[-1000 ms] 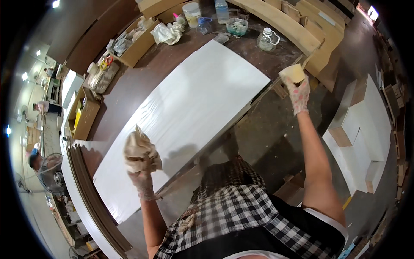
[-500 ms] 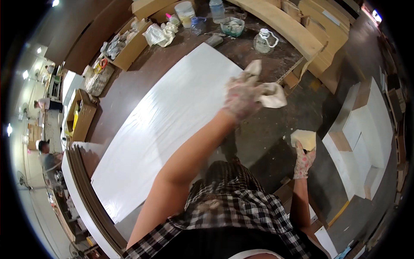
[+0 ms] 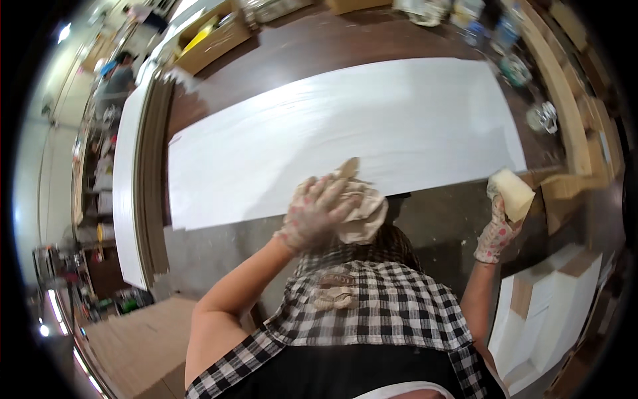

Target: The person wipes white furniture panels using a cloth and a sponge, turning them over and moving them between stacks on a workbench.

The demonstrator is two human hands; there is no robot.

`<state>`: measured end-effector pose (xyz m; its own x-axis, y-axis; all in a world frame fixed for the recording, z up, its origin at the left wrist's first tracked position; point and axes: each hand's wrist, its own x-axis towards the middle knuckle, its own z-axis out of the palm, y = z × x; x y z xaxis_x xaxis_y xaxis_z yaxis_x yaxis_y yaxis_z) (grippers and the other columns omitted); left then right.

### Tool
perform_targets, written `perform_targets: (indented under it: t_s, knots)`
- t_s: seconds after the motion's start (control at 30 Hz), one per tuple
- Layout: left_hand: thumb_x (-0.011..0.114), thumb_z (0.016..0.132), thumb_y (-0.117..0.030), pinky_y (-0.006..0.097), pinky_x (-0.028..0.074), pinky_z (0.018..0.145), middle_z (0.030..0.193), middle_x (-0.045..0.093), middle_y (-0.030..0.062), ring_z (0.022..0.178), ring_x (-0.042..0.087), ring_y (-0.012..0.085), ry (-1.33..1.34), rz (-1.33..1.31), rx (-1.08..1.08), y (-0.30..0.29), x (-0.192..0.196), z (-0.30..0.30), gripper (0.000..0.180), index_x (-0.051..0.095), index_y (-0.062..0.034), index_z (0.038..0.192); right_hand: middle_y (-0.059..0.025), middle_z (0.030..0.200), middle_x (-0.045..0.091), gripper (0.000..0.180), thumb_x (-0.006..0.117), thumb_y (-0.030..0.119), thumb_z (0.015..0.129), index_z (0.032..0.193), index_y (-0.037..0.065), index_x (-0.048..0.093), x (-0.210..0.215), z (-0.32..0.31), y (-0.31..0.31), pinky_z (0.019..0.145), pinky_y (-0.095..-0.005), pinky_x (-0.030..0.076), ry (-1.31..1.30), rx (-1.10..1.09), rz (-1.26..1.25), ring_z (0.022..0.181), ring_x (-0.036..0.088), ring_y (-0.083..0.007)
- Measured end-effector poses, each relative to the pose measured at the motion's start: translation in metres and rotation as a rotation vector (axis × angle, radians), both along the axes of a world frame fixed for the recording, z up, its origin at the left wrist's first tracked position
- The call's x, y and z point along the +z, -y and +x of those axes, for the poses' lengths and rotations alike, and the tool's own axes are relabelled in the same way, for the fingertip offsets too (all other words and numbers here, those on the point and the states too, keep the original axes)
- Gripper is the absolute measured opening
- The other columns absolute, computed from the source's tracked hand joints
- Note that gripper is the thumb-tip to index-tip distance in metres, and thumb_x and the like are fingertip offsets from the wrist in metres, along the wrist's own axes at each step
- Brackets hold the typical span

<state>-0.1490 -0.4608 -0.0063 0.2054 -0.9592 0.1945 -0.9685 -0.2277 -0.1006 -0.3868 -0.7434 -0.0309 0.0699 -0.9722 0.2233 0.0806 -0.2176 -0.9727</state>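
A long white panel (image 3: 412, 113) lies flat on the dark brown table. At its near edge, close to my body, my left hand (image 3: 312, 213) in a stained, pink-dotted glove is closed on a crumpled cream cloth (image 3: 365, 216). A pointed end of the cloth stands up above the fingers. Off to the right, past the panel's corner, my right hand (image 3: 497, 238), in a similar glove, grips a pale yellow sponge block (image 3: 517, 196). That sponge is held up in the air, away from the panel.
A stack of boards (image 3: 153, 179) stands at the panel's left end. Clear jugs (image 3: 541, 118) and tubs sit near the table's right end, by a cardboard strip (image 3: 558, 86). A white boxy piece (image 3: 545, 312) is at lower right. Two people (image 3: 119, 83) are far left.
My view has turned to the left. The left hand with the cloth has come from the panel's right end back toward my body. My right hand still holds the sponge, now raised closer to the table edge.
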Motion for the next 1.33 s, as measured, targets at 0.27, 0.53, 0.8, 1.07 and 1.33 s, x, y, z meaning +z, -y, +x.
perform_targets:
  t_s: [0.27, 0.53, 0.8, 1.07, 1.33]
  knots:
    - [0.071, 0.078, -0.029, 0.046, 0.044, 0.097, 0.126, 0.053, 0.0099, 0.117, 0.05, 0.0312, 0.276, -0.147, 0.614, -0.281, -0.039, 0.083, 0.049, 0.056, -0.0182, 0.123, -0.0168, 0.111, 0.06, 0.075, 0.068, 0.038, 0.081, 0.136, -0.002, 0.036, 0.024, 0.157, -0.124, 0.059, -0.0316, 0.056, 0.334, 0.899, 0.257, 0.079, 0.063, -0.0224]
    - [0.069, 0.085, -0.026, 0.031, 0.053, 0.066, 0.083, 0.066, 0.006, 0.075, 0.064, 0.0202, -0.771, -1.001, 1.032, -0.395, -0.031, 0.081, 0.025, 0.066, -0.0051, 0.099, -0.0203, 0.122, 0.054, 0.075, 0.074, 0.032, 0.079, 0.137, 0.01, 0.034, 0.009, 0.203, -0.214, 0.082, -0.0416, 0.053, -0.387, 0.935, -1.005, 0.102, 0.06, -0.0355]
    - [0.048, 0.089, -0.008, 0.039, 0.039, 0.104, 0.127, 0.054, 0.0165, 0.124, 0.046, 0.0319, -1.133, -0.61, 0.682, -0.343, -0.07, 0.051, 0.046, 0.046, -0.0105, 0.135, -0.0174, 0.124, 0.054, 0.075, 0.075, 0.02, 0.066, 0.133, 0.01, 0.043, -0.008, 0.189, -0.235, 0.098, -0.0521, 0.04, -0.599, 0.965, -1.275, 0.114, 0.052, -0.0399]
    - [0.04, 0.099, -0.022, 0.028, 0.05, 0.085, 0.118, 0.055, 0.0103, 0.102, 0.059, 0.0188, -2.0, -1.493, 0.668, -0.28, -0.08, 0.057, 0.038, 0.044, -0.0014, 0.13, -0.0167, 0.113, 0.057, 0.063, 0.067, 0.007, 0.057, 0.119, 0.011, 0.057, 0.013, 0.196, -0.227, 0.081, -0.0412, 0.049, -0.882, 0.995, -1.193, 0.097, 0.058, -0.0361]
    - [0.05, 0.091, -0.017, 0.043, 0.034, 0.105, 0.134, 0.047, 0.0162, 0.121, 0.047, 0.0319, -0.812, -0.359, 0.818, -0.298, -0.064, 0.035, 0.043, 0.045, -0.0031, 0.131, -0.0172, 0.112, 0.06, 0.069, 0.072, 0.015, 0.058, 0.124, 0.01, 0.055, 0.009, 0.174, -0.205, 0.059, -0.0387, 0.051, -0.792, 0.989, -1.407, 0.077, 0.063, -0.0341]
